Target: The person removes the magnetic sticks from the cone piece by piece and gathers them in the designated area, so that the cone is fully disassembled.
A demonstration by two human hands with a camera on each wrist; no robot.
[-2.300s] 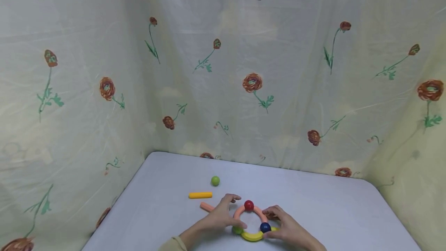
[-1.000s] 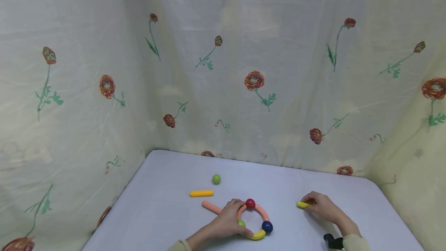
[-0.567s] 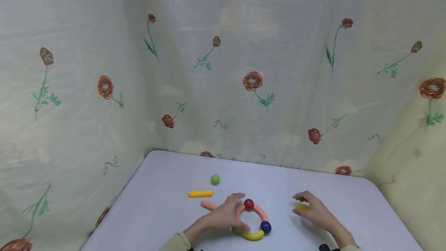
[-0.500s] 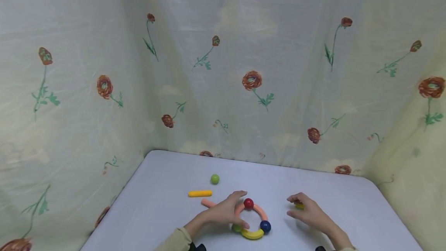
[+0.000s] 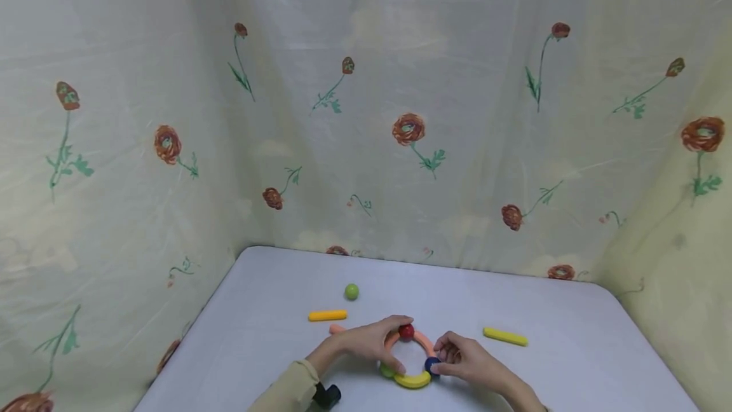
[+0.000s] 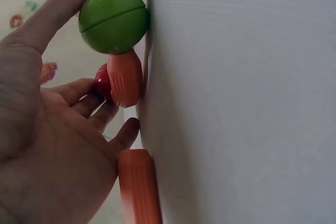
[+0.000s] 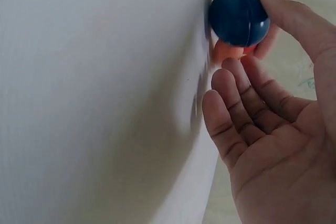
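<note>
Cloth (image 5: 126, 208): flowered, hanging at left, behind and at right of the white table (image 5: 572, 323).
Sleeve (image 5: 288, 386): beige, on the left forearm.
Orange stick (image 5: 328, 315): flat on the table, beyond the left hand, apart from it.
Pink stick (image 5: 336, 329): one end shows; the left hand covers the rest.
Far green ball (image 5: 351, 291): loose, beyond the orange stick.
Left hand (image 5: 368, 343): spread wide round the ring's left side, index fingertip at the red ball, thumb beside the near green ball; whether the thumb touches, I cannot tell.
Ring: near green ball (image 5: 386, 371), left pink arc (image 5: 391, 339), red ball (image 5: 406, 332), yellow arc (image 5: 413, 380), right pink arc (image 5: 424, 342) and blue ball (image 5: 431, 366), lying between both hands.
Right hand (image 5: 471, 362): thumb against the blue ball, fingers loosely bent; the right wrist view shows a gap between ball and fingers, whose tips come close to the right pink arc.
Yellow stick (image 5: 506, 336): lies beyond and right of the right hand, apart from it.
</note>
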